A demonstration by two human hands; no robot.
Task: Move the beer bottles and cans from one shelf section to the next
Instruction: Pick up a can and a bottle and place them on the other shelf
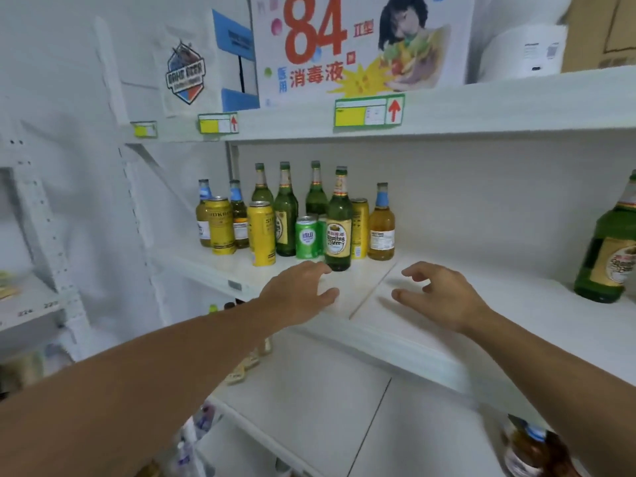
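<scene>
Several beer bottles and cans stand grouped on the left section of the white middle shelf (430,325). At the front of the group is a green bottle with a gold label (339,228), with a small green can (307,237), yellow cans (261,232) and a pale amber bottle (381,225) around it. One large green bottle (611,249) stands alone on the right section. My left hand (299,290) hovers just in front of the front green bottle, fingers loosely spread, holding nothing. My right hand (437,294) hovers over the right section beside the seam, fingers relaxed and empty.
A shelf above carries a white box with a red "84" (344,46) and price tags (368,113) on its edge. The lower shelf holds small bottles at the left (247,363) and a brown bottle (530,449) at bottom right. A white upright post (51,235) stands at left.
</scene>
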